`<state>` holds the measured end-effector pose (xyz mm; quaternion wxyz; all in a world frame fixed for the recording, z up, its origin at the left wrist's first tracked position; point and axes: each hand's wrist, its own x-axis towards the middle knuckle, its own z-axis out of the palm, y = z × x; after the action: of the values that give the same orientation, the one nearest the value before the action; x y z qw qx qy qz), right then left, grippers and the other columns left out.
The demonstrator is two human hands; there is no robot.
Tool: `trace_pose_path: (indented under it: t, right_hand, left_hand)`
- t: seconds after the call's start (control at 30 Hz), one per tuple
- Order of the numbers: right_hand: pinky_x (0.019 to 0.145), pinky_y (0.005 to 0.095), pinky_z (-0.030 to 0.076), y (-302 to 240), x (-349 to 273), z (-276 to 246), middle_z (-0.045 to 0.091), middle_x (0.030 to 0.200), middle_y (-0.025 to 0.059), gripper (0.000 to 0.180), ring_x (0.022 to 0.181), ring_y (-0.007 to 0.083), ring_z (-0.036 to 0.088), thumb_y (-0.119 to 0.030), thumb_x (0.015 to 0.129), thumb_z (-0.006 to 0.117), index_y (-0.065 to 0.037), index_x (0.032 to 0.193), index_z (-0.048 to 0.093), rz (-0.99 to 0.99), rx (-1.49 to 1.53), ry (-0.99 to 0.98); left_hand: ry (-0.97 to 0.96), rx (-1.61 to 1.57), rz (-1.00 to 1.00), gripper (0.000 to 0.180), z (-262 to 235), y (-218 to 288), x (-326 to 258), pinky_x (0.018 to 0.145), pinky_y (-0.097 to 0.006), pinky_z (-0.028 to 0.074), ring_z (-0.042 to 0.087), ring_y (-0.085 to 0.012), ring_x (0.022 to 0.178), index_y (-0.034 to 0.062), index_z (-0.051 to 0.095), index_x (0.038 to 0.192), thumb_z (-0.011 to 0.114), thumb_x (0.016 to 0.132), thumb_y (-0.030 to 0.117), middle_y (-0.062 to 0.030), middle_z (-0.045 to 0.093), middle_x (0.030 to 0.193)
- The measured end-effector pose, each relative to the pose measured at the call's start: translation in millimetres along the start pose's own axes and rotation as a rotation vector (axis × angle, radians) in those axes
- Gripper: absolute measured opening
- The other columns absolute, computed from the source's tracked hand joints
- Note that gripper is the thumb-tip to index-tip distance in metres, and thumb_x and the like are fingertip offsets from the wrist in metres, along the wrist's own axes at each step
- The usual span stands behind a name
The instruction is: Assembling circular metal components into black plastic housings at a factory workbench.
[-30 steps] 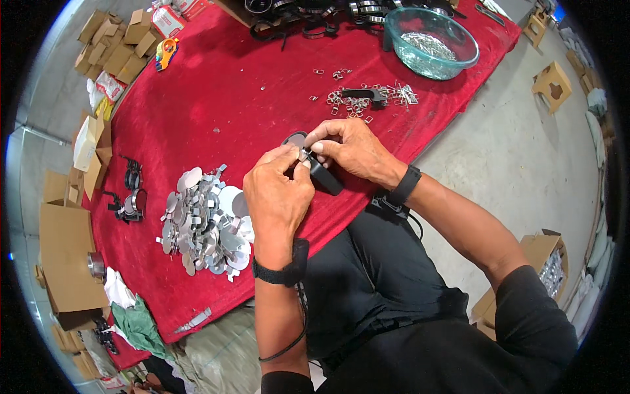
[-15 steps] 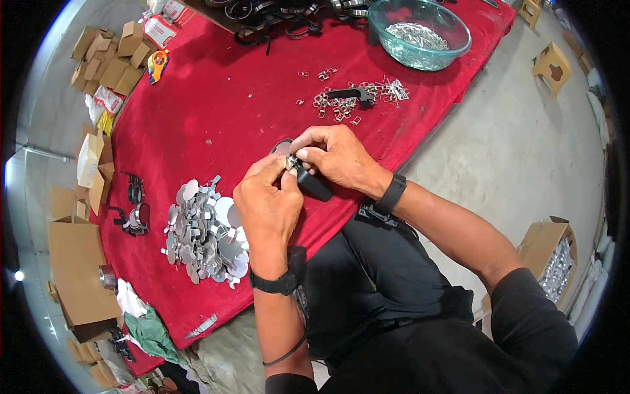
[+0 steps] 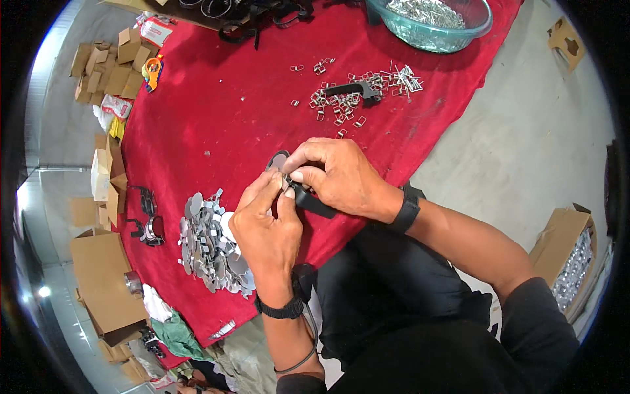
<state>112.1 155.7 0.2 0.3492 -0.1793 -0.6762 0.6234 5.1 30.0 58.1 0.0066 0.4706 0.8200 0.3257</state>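
Note:
My left hand [image 3: 268, 220] and my right hand [image 3: 344, 176] meet over the cloth, fingers closed around a black handle [image 3: 315, 202]. A round grey disc with a dark rim [image 3: 278, 159] sticks out beyond my fingertips at its far end. Thumbs and forefingers pinch a small shiny metal part where disc and handle meet; the fingers hide most of it. Left of my left hand lies a heap of grey metal discs with tabs [image 3: 213, 246]. Farther off, another black handle [image 3: 354, 90] rests on small wire clips [image 3: 341, 105], with loose metal pins [image 3: 408, 80] beside them.
A red cloth [image 3: 223, 118] covers the table. At the far edge stands a clear teal bowl of metal pins [image 3: 436, 39]. Black-and-metal pieces [image 3: 147, 220] lie at the left, near cardboard boxes [image 3: 108, 276]. On the floor at right are a box of silvery parts [image 3: 558, 256] and a stool [image 3: 566, 43].
The whole view has shifted slightly, so the bowl now sits higher in the picture and the disc heap farther right. Both hands keep their pinch on the handle; only small finger shifts show.

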Motion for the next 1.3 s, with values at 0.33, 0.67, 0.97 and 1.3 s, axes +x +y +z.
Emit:
trace_pose_path:
  t: [0.33, 0.67, 0.97, 1.3]
  right_hand:
    - [0.079, 0.0393, 0.061, -0.3, -3.2, 0.6, 0.078, 0.1, 0.0161, 0.013, 0.093, 0.0318, 0.077, -0.003, 0.093, 0.074, 0.001, 0.105, 0.079, -0.016, -0.059, 0.083]
    - [0.08, 0.0472, 0.061, -1.3, -23.7, -2.5, 0.07, 0.104, 0.0199, 0.028, 0.096, 0.0384, 0.072, 0.002, 0.088, 0.07, 0.007, 0.115, 0.073, -0.407, -0.315, -0.004]
    - [0.084, 0.0492, 0.058, -9.5, -25.6, -3.9, 0.064, 0.105, 0.0206, 0.033, 0.095, 0.0405, 0.066, -0.001, 0.085, 0.067, 0.006, 0.118, 0.068, -0.464, -0.515, -0.057]
    - [0.086, 0.0521, 0.061, -30.2, 67.8, -97.1, 0.076, 0.1, 0.0214, 0.017, 0.1, 0.0405, 0.073, -0.012, 0.074, 0.079, -0.002, 0.088, 0.078, -0.248, -1.355, 0.044]
  left_hand:
    - [0.004, 0.0, -0.015, 0.028, 1.2, -2.6, -1.3, 0.104, -0.042, 0.061, 0.079, -0.0368, 0.116, -0.004, 0.083, 0.118, 0.077, 0.09, -0.001, -0.0246, 0.08, 0.121]
    - [0.037, -0.133, -0.075, 0.029, 2.8, -0.9, -4.6, 0.105, -0.041, 0.06, 0.078, -0.0363, 0.117, -0.0063, 0.082, 0.118, 0.076, 0.09, -0.002, -0.0252, 0.08, 0.123]
    - [0.077, -0.174, -0.103, 0.028, 9.1, -3.5, -1.3, 0.102, -0.041, 0.061, 0.079, -0.0361, 0.113, -0.0057, 0.083, 0.114, 0.077, 0.087, -0.003, -0.0249, 0.08, 0.12]
    - [0.093, -0.305, -0.053, 0.028, 11.2, -18.4, -3.4, 0.107, -0.037, 0.057, 0.077, -0.0297, 0.117, -0.0045, 0.083, 0.117, 0.079, 0.091, 0.004, -0.024, 0.081, 0.124]
